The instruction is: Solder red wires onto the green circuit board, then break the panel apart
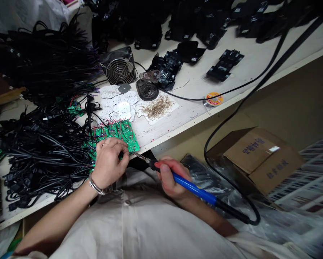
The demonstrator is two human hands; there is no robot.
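My right hand (172,178) grips a blue-handled soldering iron (195,188) like a pen. Its metal tip points left, close to the right corner of a green circuit board (132,137) at the table's front edge; contact cannot be made out. Over the board's near side rests my left hand (110,158), fingers curled and thumb drawn in. Whatever it pinches is hidden beneath the fingers. Short red and dark wires stand up from the board. Black cables (61,151) lie in a thick heap just left of my left hand.
Behind the board are a small fan (120,70), a coiled iron stand (150,75), a dark dish (147,90) and paper with brown crumbs (158,108). A solder spool (213,99) sits near the edge. The iron's cord (231,117) loops right, above a cardboard box (261,154). Black housings (224,64) lie farther back.
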